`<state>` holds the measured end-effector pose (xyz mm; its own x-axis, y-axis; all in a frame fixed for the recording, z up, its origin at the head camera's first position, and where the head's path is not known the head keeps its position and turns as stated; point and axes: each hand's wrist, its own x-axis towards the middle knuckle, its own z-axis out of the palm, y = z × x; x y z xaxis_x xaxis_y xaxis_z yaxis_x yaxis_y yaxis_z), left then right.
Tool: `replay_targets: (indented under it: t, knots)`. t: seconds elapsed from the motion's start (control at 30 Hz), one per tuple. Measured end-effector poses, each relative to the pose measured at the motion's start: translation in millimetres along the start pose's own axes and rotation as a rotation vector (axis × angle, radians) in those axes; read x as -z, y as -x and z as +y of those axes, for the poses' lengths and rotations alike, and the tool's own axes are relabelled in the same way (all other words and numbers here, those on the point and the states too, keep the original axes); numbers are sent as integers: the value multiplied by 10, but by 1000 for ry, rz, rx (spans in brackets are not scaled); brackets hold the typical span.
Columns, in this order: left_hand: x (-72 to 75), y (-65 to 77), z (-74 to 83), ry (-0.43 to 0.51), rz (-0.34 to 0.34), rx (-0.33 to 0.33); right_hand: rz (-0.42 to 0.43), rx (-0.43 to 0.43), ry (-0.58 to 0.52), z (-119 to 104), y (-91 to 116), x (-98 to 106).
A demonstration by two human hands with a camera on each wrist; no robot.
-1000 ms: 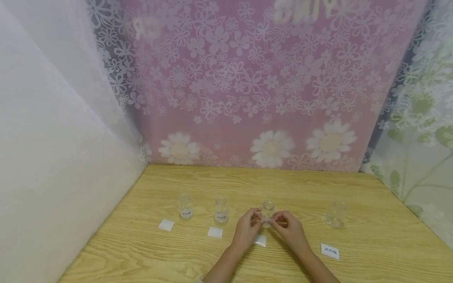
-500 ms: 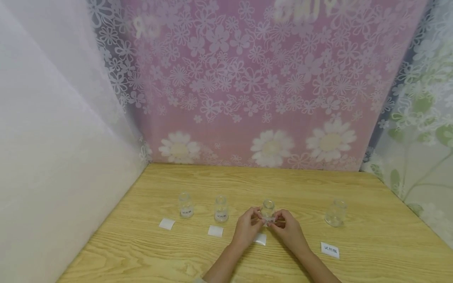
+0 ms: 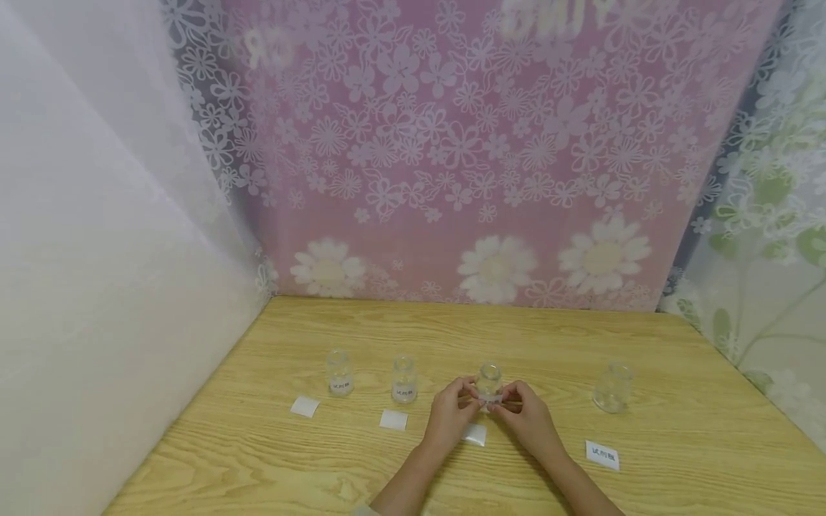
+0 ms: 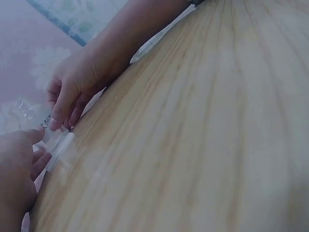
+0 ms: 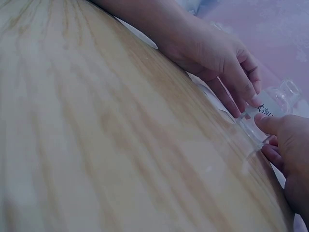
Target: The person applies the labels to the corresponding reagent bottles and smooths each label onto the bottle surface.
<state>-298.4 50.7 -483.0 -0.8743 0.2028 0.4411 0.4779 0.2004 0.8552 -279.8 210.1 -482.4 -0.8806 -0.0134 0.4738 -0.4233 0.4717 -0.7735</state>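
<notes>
A clear glass bottle stands upright on the table between my two hands. Across its front lies a white label with dark handwritten characters. My left hand pinches the label's left end, its thumb on the front and fingers beside the glass. From the other side, my right hand does the same at the right end. Both thumbs press the label to the bottle, low on its body. The right wrist view shows the lettering partly behind a thumb. A white paper piece lies just below the hands, partly covered by the left one.
Two labelled glass bottles stand to the left, with blank white paper pieces before them. Rightward stand an unlabelled bottle and, nearer, a written label. Curtains rise behind the wooden table.
The label between my fingers has tilted slightly against the bottle, and its lettering shows differently in the head view. Both hands stay almost in place; the other bottles and papers have not moved.
</notes>
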Motion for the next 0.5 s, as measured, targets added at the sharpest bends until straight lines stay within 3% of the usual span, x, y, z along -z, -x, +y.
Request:
replay_targets:
  t: [0.27,0.5]
  knots:
    - [56,78,9,-4,10,-25,10,-55,42,-92,64,-37]
    - [112,149,46,16,11,2,6,-26,54,-150,148,-54]
